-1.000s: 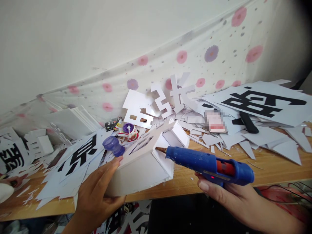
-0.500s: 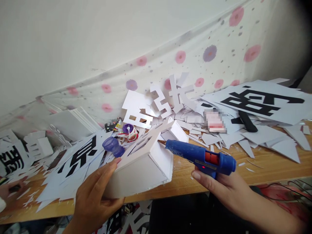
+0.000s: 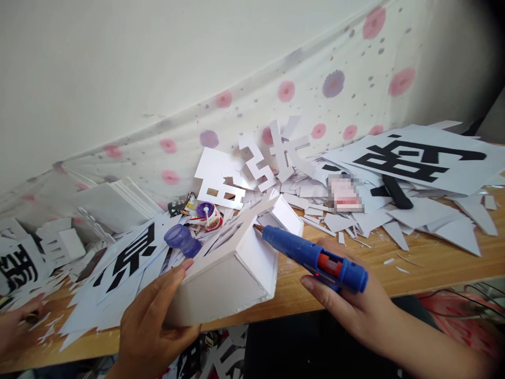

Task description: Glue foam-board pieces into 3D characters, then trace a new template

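Note:
My left hand grips the near left side of a white foam-board character with raised side walls, tilted at the table's front edge. In my right hand is a blue glue gun, its fingers wrapped round the handle and partly hidden behind it. A small red light glows on the gun's side. The nozzle points left and is at the upper edge of the foam-board character, by the corner of a wall; I cannot tell whether it touches.
Behind stand a purple plastic jar, a small tub with a purple lid and white cut-out pieces. Printed character sheets and board scraps lie to the right. Another person's hand works at the far left.
The glue gun has tilted, its rear end dropping and shifting left, and its nozzle stays near the same corner. The left hand's grip is unchanged. The view has shifted slightly.

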The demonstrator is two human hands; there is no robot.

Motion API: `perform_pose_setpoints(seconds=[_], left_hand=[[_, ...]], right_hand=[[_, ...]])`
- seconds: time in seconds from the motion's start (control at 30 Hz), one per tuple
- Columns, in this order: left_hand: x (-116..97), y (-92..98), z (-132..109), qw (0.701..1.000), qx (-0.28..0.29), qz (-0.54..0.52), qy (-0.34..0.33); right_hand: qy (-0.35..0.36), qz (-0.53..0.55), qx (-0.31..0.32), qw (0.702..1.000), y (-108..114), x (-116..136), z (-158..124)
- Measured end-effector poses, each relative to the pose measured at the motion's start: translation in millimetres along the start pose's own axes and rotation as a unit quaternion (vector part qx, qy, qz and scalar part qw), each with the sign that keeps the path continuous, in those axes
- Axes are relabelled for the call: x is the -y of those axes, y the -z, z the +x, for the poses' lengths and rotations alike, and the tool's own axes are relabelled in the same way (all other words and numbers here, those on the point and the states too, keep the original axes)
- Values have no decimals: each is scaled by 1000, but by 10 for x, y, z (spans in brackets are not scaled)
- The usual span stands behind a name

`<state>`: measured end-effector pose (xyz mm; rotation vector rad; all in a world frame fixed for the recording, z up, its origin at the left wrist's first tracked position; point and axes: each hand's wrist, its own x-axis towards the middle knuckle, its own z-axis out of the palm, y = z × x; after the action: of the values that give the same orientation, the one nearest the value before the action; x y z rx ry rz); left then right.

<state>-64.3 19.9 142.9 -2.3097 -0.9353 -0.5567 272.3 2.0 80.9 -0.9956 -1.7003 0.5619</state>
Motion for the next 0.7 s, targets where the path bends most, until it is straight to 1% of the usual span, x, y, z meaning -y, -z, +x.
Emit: perform_pose_setpoints(seconds=[0.1, 0.27, 0.4, 0.5, 0.63, 0.7], left_hand=[[23, -4, -36, 1000, 20, 3, 5], [26, -13, -53, 1000, 14, 1, 25], [15, -1, -49, 1000, 13, -1, 28], [3, -3, -41, 999, 22, 2, 28], [-45, -11, 31, 1000, -14, 11, 15], [-65, -13, 64, 1000, -21, 16, 16]], right_hand=[[5, -16, -10, 1000, -10, 15, 11], [23, -70, -30, 997, -31, 26, 43], [43, -89, -37, 994, -50, 12, 58], [33, -105, -38, 993, -70, -2, 66], [8, -105, -34, 994, -77, -23, 67], [10, -91, -29, 995, -66, -33, 62]])
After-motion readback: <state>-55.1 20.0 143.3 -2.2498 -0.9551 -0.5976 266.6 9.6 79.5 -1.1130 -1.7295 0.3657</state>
